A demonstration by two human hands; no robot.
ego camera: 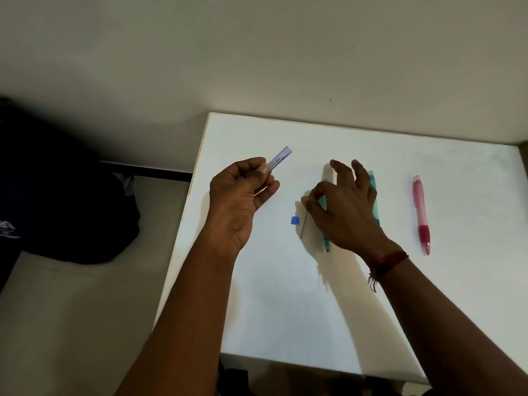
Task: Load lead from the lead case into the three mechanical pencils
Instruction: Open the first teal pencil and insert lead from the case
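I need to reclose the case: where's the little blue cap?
Head view: the blue cap lies on the white table, just left of the lead pinched by the right hand.

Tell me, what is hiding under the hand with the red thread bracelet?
Under the right hand, on the white table, lie a left green plastic pencil and a right green plastic pencil. Only parts show; the hand covers the rest.

Lone head-worn wide-angle view, forward and down, close over left hand (pixel 240 195), right hand (pixel 345 208) and white table (pixel 274 310).

pink pencil (pixel 421 214), green pencils (pixel 326 241), blue cap (pixel 295 220)
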